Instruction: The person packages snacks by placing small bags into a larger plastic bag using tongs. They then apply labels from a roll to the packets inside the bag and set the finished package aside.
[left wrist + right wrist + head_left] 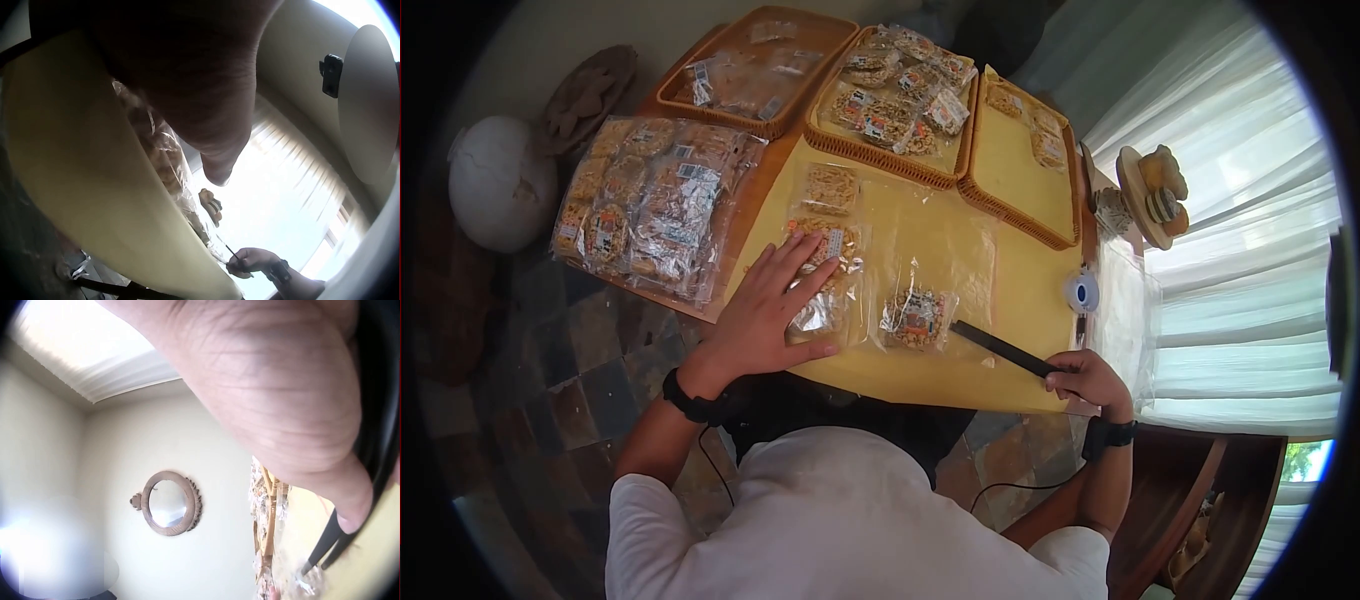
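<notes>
My left hand (775, 305) rests with spread, straight fingers on a row of clear-wrapped nut snack packs (832, 188) near the table's front left. In my right hand (1090, 383) I grip a pair of long black tongs (1005, 348). Their two slim arms end in metallic tips (305, 569) in the right wrist view. Just left of the tips, in the head view, lies a labelled snack pack (918, 316) at the lower end of a large clear plastic bag (945, 240). My left palm hides part of the row beneath it.
Three wicker trays stand along the back: one with flat packets (745, 75), one heaped with snack packs (890, 85), one with a few packs (1020, 165). A big filled bag (650, 205) lies at left. A tape roll (1081, 291) sits by the right edge.
</notes>
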### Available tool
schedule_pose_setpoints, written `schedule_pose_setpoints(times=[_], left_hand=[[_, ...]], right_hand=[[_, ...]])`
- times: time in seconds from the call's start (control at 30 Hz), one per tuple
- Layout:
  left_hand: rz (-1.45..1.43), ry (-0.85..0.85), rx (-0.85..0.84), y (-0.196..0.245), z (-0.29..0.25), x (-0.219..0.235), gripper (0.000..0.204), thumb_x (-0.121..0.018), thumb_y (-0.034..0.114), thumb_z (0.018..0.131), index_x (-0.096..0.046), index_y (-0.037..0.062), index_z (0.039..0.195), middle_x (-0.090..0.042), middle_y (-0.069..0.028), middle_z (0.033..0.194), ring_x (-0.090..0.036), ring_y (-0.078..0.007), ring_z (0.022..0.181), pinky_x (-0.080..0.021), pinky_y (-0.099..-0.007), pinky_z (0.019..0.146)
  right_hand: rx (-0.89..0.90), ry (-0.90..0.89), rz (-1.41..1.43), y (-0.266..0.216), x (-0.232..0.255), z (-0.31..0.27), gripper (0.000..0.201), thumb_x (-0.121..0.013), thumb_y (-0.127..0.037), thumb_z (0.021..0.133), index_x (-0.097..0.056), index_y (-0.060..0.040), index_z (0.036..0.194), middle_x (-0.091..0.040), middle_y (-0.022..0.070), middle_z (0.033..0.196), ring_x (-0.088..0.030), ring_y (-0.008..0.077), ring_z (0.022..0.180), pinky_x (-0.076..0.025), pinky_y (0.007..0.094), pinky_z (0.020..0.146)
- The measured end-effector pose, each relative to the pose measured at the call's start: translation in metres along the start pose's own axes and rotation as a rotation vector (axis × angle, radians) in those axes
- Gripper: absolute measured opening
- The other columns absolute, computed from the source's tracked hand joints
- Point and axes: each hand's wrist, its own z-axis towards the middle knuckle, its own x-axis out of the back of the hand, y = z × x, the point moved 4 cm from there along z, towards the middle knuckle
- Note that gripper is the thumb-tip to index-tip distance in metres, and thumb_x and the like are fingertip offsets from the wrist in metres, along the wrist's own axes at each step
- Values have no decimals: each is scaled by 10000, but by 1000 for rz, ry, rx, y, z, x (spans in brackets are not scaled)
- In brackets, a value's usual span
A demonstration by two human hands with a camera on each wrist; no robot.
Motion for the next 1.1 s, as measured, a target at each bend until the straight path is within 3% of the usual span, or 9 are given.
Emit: schedule_pose_setpoints(times=[0.23, 0.4, 0.47, 0.83, 0.9, 0.97, 1.07, 1.1], left_hand=[[-16, 24, -4, -1, -1, 3, 1000, -758, 667, 906, -427, 127, 1680, -297, -217, 1767, -263, -442, 1642, -238, -615, 1310], [-21, 16, -1, 0, -1, 3, 1033, -785, 666, 879, -420, 132, 1685, -293, -211, 1770, -252, -425, 1650, -241, -597, 1316], [-22, 20, -1, 0, -1, 3, 1040, -796, 661, 871, -421, 133, 1684, -293, -209, 1770, -251, -422, 1651, -242, -598, 1317], [-17, 2, -1, 1, -1, 4, 1090, -850, 645, 818, -421, 145, 1686, -292, -204, 1772, -244, -414, 1654, -235, -602, 1320], [-32, 1, -7, 1, 0, 5, 1134, -893, 632, 764, -441, 129, 1675, -294, -216, 1772, -226, -429, 1660, -240, -577, 1318], [-46, 11, -17, -1, -1, 4, 1132, -899, 624, 762, -445, 130, 1673, -295, -213, 1772, -230, -427, 1659, -244, -574, 1317], [-67, 21, -22, -1, -3, 7, 1117, -898, 611, 770, -443, 142, 1676, -305, -202, 1769, -248, -415, 1654, -249, -569, 1321], [-73, 17, -22, -1, -3, 7, 1104, -891, 606, 782, -437, 152, 1680, -313, -195, 1766, -262, -405, 1650, -249, -567, 1325]], right_hand=[[69, -43, -2, -23, -23, 27, 214, -809, -164, 1003, -782, 24, 1103, -676, -25, 792, -582, 62, 668, -458, 253, 620], [107, 2, -50, -33, -25, 32, 187, -812, -155, 994, -784, 10, 1078, -661, -34, 769, -571, 59, 661, -452, 259, 614], [135, -79, -164, -36, -30, 35, 166, -819, -142, 981, -789, -3, 1067, -666, -32, 760, -575, 58, 664, -461, 256, 621], [135, -87, -144, -27, -20, 36, 211, -839, -136, 955, -797, 1, 1111, -730, -16, 839, -608, 61, 733, -487, 256, 674], [137, -98, -140, -28, -25, 35, 230, -845, -137, 951, -796, 4, 1125, -742, -10, 860, -623, 64, 762, -498, 259, 695], [284, -17, -249, -40, -28, 29, 258, -854, -140, 944, -790, 15, 1141, -756, 0, 883, -645, 71, 811, -517, 266, 738], [240, 8, -268, -33, -2, 14, 285, -862, -140, 936, -782, 26, 1152, -759, 16, 893, -645, 76, 827, -521, 275, 752], [152, 62, -252, -28, 9, 10, 302, -868, -142, 930, -776, 36, 1157, -756, 26, 894, -632, 77, 816, -516, 283, 743]])
